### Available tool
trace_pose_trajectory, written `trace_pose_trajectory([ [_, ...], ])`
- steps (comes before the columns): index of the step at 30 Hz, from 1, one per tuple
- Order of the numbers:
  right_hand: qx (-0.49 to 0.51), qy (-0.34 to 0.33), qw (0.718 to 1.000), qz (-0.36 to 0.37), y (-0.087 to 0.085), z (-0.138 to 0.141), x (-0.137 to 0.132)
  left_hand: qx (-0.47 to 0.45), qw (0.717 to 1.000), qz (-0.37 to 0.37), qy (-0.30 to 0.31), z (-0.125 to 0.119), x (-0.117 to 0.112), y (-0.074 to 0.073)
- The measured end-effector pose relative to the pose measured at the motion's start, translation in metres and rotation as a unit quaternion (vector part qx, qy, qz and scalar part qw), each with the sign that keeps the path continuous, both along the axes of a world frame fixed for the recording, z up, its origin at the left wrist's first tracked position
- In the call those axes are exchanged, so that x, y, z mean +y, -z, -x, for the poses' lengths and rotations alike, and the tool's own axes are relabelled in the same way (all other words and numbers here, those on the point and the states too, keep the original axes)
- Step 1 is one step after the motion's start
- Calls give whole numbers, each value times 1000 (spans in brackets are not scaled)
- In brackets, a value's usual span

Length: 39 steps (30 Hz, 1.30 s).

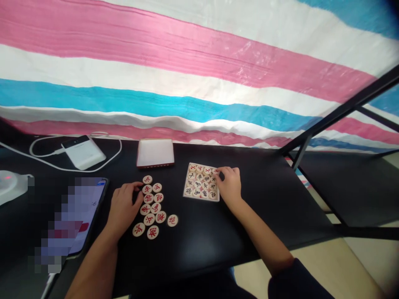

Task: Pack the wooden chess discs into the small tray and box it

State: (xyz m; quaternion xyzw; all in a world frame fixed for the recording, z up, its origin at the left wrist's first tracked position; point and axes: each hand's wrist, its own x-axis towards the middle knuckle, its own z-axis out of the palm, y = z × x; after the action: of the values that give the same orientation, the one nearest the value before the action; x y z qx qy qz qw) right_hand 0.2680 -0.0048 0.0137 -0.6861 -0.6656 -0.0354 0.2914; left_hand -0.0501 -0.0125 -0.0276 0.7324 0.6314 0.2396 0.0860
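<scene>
Round cream Chinese chess pieces point(149, 219) with red characters lie in a loose cluster on the black table. My left hand point(124, 205) rests at the cluster's left edge, thumb and forefinger apart, beside a red-marked piece point(147, 189). A shallow white box point(185, 195) stands to the right, filled with rows of pieces, most black-marked, with red ones along the far row. At its far right corner, the fingertips of my right hand point(230, 185) are closed on a red-marked piece point(215, 170), partly hidden by the fingers.
Behind the cluster sits a box lid point(156, 153) with a white inside. To the left are a white power bank point(83, 153) with a looping cable and a large phone point(89, 216). A striped sheet point(187, 74) hangs behind the table; a black metal frame point(343, 112) stands at right.
</scene>
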Motion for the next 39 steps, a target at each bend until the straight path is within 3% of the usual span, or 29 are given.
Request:
trace_pose_trajectory([
  [4,-12,-25,1000,-12,13,-2,6,-1,1000,0,-1,1,1,0],
  [11,-7,-60,998,-17,20,-5,0,3,1000,-6,5,1,1,2],
  [15,-10,-45,999,-27,15,-2,0,1,1000,-7,1,0,1,2],
  [18,20,-41,998,-32,2,19,-2,3,1000,-1,-4,-1,0,2],
  [21,66,-138,988,7,-12,56,-16,1,1000,2,-4,-2,-1,0],
  [24,64,-300,945,115,-19,88,-43,0,1000,-4,-3,-2,-3,-1],
  [27,21,-358,915,184,-14,100,-68,-1,1000,-8,-3,-3,-3,-2],
  [30,22,-374,905,202,-7,97,-76,0,1000,-7,-5,-3,-3,-1],
  [32,67,-356,914,182,-7,90,-70,0,1000,-8,-6,-3,-3,-1],
  [35,121,-250,955,102,-11,79,-47,-3,1000,-6,-8,-3,-3,-2],
  [37,108,-170,978,47,-12,73,-28,-3,1000,-4,-9,-3,-3,-2],
  [39,70,-132,988,25,-9,69,-11,-3,1000,-1,-10,-3,-3,-2],
])
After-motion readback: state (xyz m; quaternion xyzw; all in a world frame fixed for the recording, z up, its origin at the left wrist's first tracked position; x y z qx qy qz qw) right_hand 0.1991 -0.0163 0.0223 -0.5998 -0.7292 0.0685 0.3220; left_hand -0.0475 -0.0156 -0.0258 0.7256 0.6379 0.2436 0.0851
